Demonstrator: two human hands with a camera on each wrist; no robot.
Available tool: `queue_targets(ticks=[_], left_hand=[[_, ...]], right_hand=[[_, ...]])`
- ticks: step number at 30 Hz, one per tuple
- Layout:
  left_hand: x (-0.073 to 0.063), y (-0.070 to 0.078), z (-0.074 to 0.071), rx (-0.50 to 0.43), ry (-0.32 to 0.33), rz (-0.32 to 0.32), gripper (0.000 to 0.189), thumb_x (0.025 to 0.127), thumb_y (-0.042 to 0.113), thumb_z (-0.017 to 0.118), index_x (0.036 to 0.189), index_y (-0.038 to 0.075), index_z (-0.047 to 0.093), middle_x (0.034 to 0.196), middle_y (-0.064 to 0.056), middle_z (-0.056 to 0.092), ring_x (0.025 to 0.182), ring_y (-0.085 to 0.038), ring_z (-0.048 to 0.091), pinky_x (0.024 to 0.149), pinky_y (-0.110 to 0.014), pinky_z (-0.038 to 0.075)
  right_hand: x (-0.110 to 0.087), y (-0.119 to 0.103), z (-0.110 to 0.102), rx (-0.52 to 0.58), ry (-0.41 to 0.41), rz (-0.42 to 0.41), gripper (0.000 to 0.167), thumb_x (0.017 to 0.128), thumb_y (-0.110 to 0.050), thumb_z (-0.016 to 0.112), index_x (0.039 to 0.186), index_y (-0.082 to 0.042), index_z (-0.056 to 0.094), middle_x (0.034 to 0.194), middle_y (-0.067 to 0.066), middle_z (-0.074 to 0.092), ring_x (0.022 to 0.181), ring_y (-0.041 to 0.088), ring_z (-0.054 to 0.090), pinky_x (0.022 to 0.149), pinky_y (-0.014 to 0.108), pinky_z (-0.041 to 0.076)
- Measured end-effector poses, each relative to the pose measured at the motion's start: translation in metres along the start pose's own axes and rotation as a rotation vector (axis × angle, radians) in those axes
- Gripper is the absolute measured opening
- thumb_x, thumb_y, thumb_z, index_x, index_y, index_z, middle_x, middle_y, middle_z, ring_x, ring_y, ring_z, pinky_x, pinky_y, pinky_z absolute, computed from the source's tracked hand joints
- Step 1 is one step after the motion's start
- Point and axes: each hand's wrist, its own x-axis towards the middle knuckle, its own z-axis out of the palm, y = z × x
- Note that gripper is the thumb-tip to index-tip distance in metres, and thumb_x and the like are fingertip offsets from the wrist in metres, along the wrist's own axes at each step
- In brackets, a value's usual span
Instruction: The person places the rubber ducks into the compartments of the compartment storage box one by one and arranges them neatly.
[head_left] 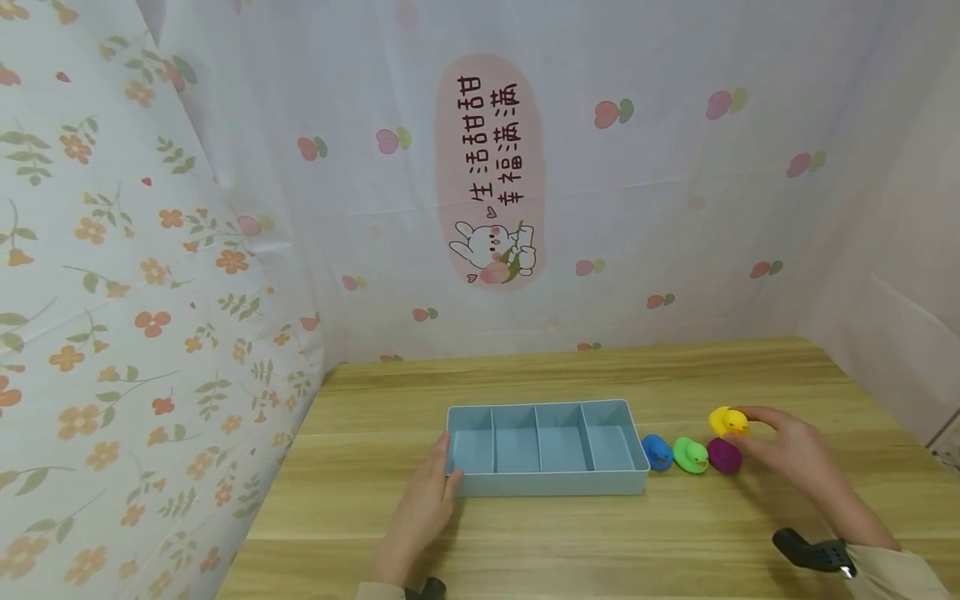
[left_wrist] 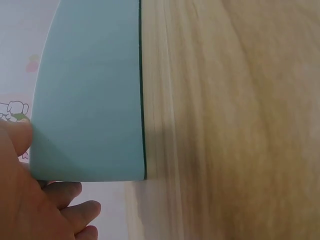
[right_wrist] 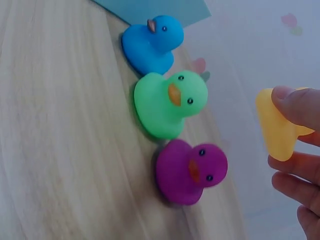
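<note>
My right hand (head_left: 787, 450) pinches a yellow rubber duck (head_left: 728, 421) between thumb and fingers, raised just above and behind a purple rubber duck (head_left: 724, 457). In the right wrist view, the yellow duck (right_wrist: 278, 125) is partly covered by the thumb. Left of the purple one stand a green rubber duck (head_left: 691, 455) and a blue rubber duck (head_left: 657, 452), in a row on the table. The blue duck is close to the right end of a light blue divided box (head_left: 551, 485). At the box's left end, my left hand (head_left: 423, 500) holds the front corner, thumb by the rim (left_wrist: 20, 135).
The box has several compartments side by side, with nothing in them. It stands on a wood-grain table (head_left: 555, 542). A printed white cloth (head_left: 637, 208) hangs behind the table, and a flowered cloth (head_left: 150, 292) hangs along the left.
</note>
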Motion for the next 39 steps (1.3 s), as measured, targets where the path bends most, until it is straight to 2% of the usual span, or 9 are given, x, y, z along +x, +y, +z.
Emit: queue_targets(ticks=[10, 17, 23, 28, 39], left_hand=[[-0.001, -0.002, 0.002, -0.008, -0.004, -0.004, 0.059, 0.103, 0.025, 0.042, 0.149, -0.003, 0.021, 0.153, -0.023, 0.028, 0.137, -0.043, 0.033, 0.112, -0.056, 0.029], [-0.002, -0.003, 0.003, -0.022, -0.021, -0.035, 0.059, 0.103, 0.028, 0.041, 0.15, 0.0, 0.02, 0.153, -0.02, 0.03, 0.136, -0.043, 0.035, 0.111, -0.057, 0.03], [-0.002, -0.002, 0.002, -0.025, -0.02, -0.039, 0.059, 0.103, 0.028, 0.041, 0.151, 0.0, 0.019, 0.153, -0.021, 0.03, 0.135, -0.044, 0.036, 0.11, -0.057, 0.031], [-0.002, 0.0, 0.0, -0.034, -0.02, -0.032, 0.059, 0.103, 0.025, 0.042, 0.151, -0.001, 0.019, 0.153, -0.022, 0.029, 0.135, -0.043, 0.036, 0.11, -0.056, 0.032], [-0.002, 0.0, 0.001, -0.025, -0.021, -0.027, 0.059, 0.103, 0.027, 0.042, 0.15, -0.001, 0.019, 0.153, -0.022, 0.03, 0.135, -0.043, 0.036, 0.111, -0.056, 0.032]], right_hand=[[0.005, -0.016, 0.003, 0.034, -0.02, 0.007, 0.067, 0.084, -0.046, 0.07, 0.127, 0.004, 0.055, 0.131, 0.036, 0.049, 0.118, 0.059, 0.04, 0.087, 0.072, 0.036], [0.007, -0.026, 0.011, 0.041, 0.057, -0.075, 0.056, 0.084, -0.036, 0.073, 0.119, 0.007, 0.06, 0.122, 0.035, 0.056, 0.112, 0.056, 0.047, 0.085, 0.07, 0.04], [0.009, -0.034, 0.015, 0.039, 0.082, -0.109, 0.053, 0.08, -0.032, 0.077, 0.116, 0.004, 0.063, 0.118, 0.032, 0.06, 0.11, 0.055, 0.05, 0.084, 0.067, 0.042], [0.012, -0.04, 0.018, 0.047, 0.059, -0.104, 0.054, 0.081, -0.034, 0.076, 0.118, 0.003, 0.063, 0.12, 0.032, 0.06, 0.111, 0.055, 0.05, 0.085, 0.069, 0.041], [0.019, -0.06, 0.027, 0.038, 0.004, -0.154, 0.053, 0.082, -0.034, 0.075, 0.12, 0.002, 0.063, 0.121, 0.029, 0.06, 0.112, 0.051, 0.051, 0.09, 0.068, 0.042]])
